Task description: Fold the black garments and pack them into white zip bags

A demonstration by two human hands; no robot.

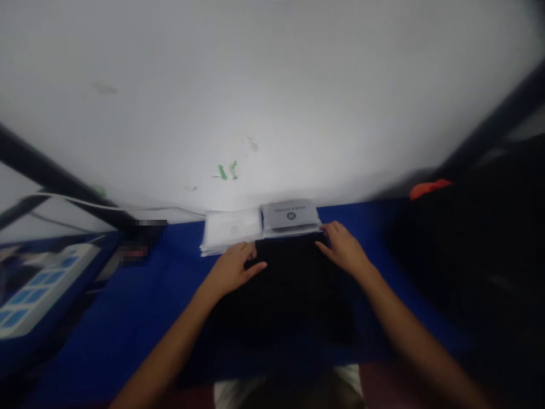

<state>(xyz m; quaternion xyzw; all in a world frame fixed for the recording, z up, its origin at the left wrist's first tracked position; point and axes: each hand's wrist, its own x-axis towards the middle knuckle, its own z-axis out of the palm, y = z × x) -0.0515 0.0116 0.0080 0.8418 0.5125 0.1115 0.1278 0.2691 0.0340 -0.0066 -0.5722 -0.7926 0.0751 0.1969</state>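
A piece of black folded cloth, perhaps a garment, lies on the blue tabletop in front of me. At its upper left corner rests my left hand, thumb stretched over the cloth and the other fingers bent near the edge. My right hand is at the upper right corner, with thumb and index finger apart, the fingertips by the edge of a grey printed plastic bag. Both hands look open on the cloth. Dark shadow hides the cloth's lower outline.
Left of the grey bag lies a stack of white plastic bags, against the pale wall. A white cable runs along the wall. A white power strip sits at far left. At right stands a large dark mass with an orange item.
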